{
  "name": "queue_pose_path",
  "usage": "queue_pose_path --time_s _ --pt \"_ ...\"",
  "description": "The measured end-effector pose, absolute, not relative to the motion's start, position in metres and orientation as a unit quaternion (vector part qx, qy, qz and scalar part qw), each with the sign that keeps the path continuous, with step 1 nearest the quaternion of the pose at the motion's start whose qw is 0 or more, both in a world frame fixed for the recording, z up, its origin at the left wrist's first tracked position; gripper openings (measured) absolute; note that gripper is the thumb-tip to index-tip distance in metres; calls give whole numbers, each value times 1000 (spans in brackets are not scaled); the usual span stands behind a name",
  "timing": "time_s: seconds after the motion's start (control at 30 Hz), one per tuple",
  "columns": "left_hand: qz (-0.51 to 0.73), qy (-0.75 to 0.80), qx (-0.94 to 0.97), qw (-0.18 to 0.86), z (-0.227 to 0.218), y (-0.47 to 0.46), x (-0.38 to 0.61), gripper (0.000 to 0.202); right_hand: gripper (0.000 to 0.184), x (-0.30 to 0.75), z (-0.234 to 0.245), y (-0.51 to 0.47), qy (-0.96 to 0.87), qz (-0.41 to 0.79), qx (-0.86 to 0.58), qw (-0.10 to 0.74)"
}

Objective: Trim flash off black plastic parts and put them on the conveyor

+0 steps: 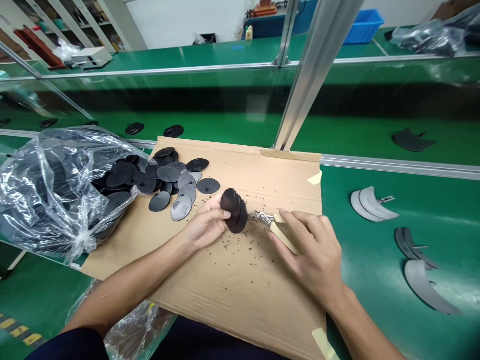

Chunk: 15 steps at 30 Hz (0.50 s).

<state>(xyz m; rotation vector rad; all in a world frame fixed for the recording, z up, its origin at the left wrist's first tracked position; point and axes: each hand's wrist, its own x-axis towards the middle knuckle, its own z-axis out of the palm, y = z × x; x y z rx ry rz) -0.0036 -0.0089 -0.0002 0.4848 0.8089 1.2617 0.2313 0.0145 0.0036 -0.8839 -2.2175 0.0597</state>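
My left hand (pixel 205 225) is closed on a small stack of black round plastic discs (pixel 234 210), holding them on edge above the cardboard sheet (pixel 240 280). To their right my right hand (pixel 311 250) grips cutting pliers (pixel 275 226) with cream handles, and the metal jaws point left at the discs' edge. Fine black trimmings are scattered on the cardboard under both hands.
A pile of loose black discs (pixel 168 177) spills from a clear plastic bag (pixel 56 190) at the left. Grey curved plastic parts (pixel 371 202) lie on the green bench at the right. A slanted metal post (pixel 311 75) rises behind the cardboard. Another bag (pixel 127 330) sits near my lap.
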Motion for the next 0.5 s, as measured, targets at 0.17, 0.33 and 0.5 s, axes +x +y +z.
queue_pose_path --time_s 0.17,0.33,0.5 --pt "524 316 151 777 -1 -10 -4 20 47 228 0 10 -875 40 -298 381" --pt "502 295 121 804 2 -12 1 15 48 225 -3 8 -881 12 -282 380" --pt "485 281 112 821 2 -17 5 16 52 225 -1 8 -877 9 -289 383"
